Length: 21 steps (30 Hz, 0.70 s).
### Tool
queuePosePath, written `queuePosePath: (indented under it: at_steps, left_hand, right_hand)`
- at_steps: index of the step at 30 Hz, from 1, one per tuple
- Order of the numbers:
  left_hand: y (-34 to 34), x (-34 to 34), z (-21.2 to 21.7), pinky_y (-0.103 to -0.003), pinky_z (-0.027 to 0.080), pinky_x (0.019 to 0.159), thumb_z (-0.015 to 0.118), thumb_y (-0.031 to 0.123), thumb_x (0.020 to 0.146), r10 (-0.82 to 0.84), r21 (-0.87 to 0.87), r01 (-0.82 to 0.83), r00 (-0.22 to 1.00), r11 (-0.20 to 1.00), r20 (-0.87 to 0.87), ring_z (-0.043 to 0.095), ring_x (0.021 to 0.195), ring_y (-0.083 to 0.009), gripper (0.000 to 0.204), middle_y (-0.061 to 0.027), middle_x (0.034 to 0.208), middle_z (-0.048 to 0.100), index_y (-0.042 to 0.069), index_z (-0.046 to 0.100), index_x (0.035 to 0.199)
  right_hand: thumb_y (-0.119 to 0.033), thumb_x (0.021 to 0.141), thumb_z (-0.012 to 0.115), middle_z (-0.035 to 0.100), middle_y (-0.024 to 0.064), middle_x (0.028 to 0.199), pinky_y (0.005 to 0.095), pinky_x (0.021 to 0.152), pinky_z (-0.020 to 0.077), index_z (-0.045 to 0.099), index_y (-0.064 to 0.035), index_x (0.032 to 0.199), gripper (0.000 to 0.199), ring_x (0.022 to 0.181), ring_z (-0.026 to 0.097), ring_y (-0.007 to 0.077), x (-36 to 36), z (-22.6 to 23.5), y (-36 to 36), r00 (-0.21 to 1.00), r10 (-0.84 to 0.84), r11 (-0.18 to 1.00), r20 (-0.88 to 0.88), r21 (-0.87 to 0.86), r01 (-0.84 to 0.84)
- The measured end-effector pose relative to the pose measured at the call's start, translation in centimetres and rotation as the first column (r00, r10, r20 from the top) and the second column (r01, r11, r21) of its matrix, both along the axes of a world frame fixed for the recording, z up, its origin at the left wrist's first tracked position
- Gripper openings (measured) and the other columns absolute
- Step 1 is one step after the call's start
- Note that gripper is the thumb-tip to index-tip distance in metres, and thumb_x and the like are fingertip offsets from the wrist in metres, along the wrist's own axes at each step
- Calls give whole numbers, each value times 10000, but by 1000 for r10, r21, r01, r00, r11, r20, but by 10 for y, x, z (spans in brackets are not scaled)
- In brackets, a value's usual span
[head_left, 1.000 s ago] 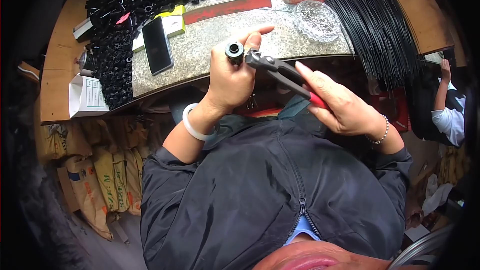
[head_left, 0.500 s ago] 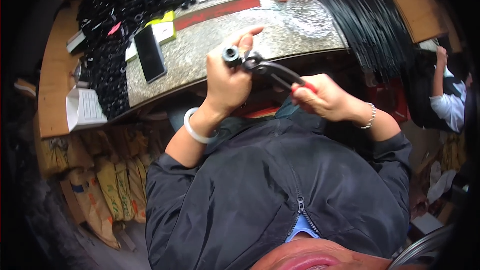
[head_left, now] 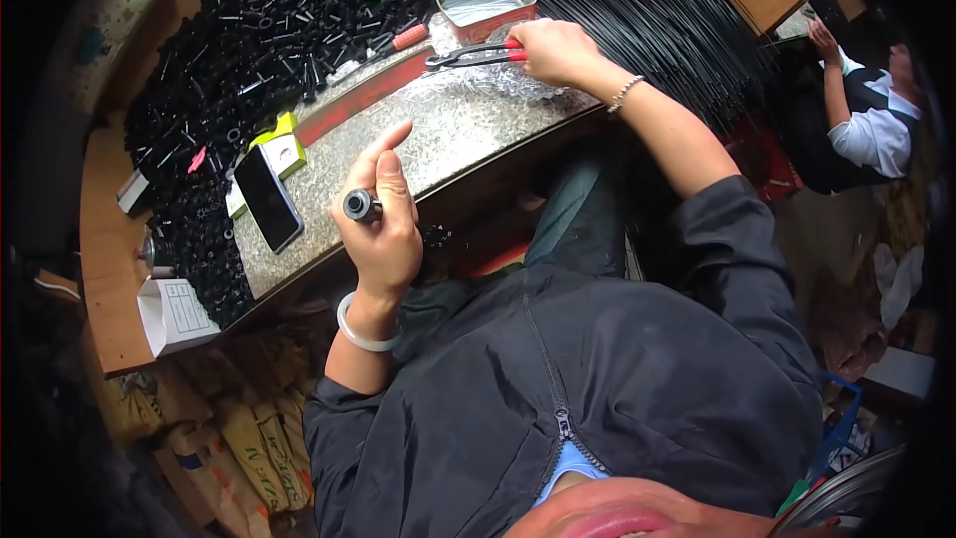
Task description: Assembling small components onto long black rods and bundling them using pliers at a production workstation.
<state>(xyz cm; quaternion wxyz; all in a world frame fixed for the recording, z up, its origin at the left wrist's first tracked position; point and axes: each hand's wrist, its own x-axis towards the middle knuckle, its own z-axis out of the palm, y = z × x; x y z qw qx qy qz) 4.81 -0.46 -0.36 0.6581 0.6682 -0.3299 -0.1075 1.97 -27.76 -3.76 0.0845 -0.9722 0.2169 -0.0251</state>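
Observation:
My left hand (head_left: pixel 383 224) is wrapped round a short black tube-shaped part (head_left: pixel 361 205), its round hollow end facing up; the index finger stretches out away from it. My right hand (head_left: pixel 560 52) reaches over the table and grips pliers (head_left: pixel 468 58) by the red handles. Their dark jaws point left, above a crumpled, shiny, clear dish (head_left: pixel 513 83). Just beyond my right hand stands a red and yellow rectangular tin (head_left: pixel 485 2) with thin pale pieces inside.
A heap of small black parts (head_left: pixel 289 20) covers the far left. Long black rods (head_left: pixel 617 10) lie at the far right. A phone (head_left: pixel 267 201) rests beside a yellow box (head_left: pixel 286 147); a white carton (head_left: pixel 177 314) stands at the left edge. Another person (head_left: pixel 868 130) sits at right.
My right hand has carried the pliers away from the tube, forward over the dish. My left hand, still round the tube, shows lower and further left as the view has turned.

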Motion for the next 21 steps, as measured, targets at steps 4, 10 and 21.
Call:
queuePosePath:
  at_steps: [4,10,21]
  left_hand:
    - [0,4,-4,-166,247,388,433,188,963,0,33,-1,1000,999,25,295,415,7,321,79,515,363,-56,537,1143]
    - [-3,2,-6,-167,240,387,435,194,962,-19,38,18,1000,999,19,303,408,4,318,75,508,365,-50,544,1134]
    - [-12,0,0,-184,287,449,479,113,931,-33,79,36,999,996,-41,378,481,-7,216,57,589,470,-4,636,1022]
  right_hand:
    - [-151,725,586,637,167,908,429,769,489,603,-93,931,214,897,616,326,12,-5,1,999,-22,1000,-37,13,23]
    - [-158,705,602,648,133,888,417,753,498,618,-97,916,220,867,627,310,13,-12,-4,1000,-11,999,20,35,10]
    - [-176,734,602,642,104,800,386,659,492,629,-106,885,168,768,622,299,-22,2,-8,851,16,996,525,67,-60]
